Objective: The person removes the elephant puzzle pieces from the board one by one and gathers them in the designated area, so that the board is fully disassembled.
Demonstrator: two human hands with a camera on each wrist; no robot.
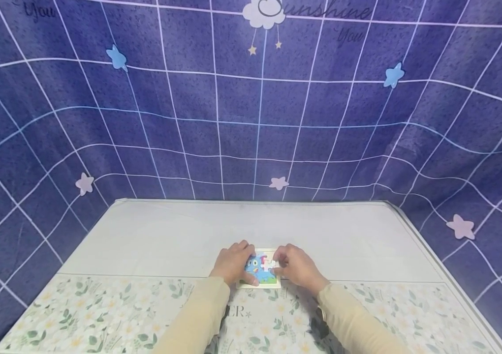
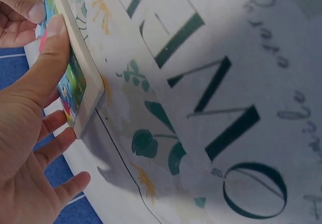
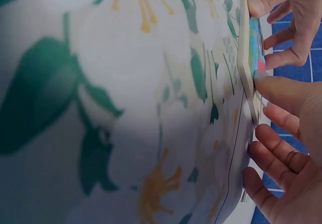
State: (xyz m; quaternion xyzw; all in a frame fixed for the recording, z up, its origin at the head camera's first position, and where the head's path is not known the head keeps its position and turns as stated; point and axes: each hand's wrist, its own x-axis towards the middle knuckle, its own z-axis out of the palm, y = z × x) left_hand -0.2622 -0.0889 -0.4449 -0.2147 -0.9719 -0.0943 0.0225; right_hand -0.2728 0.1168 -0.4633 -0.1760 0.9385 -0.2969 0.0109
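A small jigsaw puzzle (image 1: 266, 279) in a pale frame lies flat on the table, showing a blue cartoon animal on green. White puzzle-shaped gaps show in its upper right part. My left hand (image 1: 233, 263) holds the puzzle at its left side, the thumb (image 2: 53, 53) over the picture and other fingers along the edge. From the right, my right hand (image 1: 297, 265) reaches over the frame; its thumb and index finger pinch a small puzzle piece at the picture's right side. The fingers partly hide that piece. In the right wrist view, the right thumb (image 3: 282, 90) meets the puzzle's surface.
The table has a plain white back part (image 1: 167, 236) and a flowered front part (image 1: 113, 314) with printed lettering. Behind and at both sides hangs a dark blue curtain (image 1: 233, 137) with white lines and stars.
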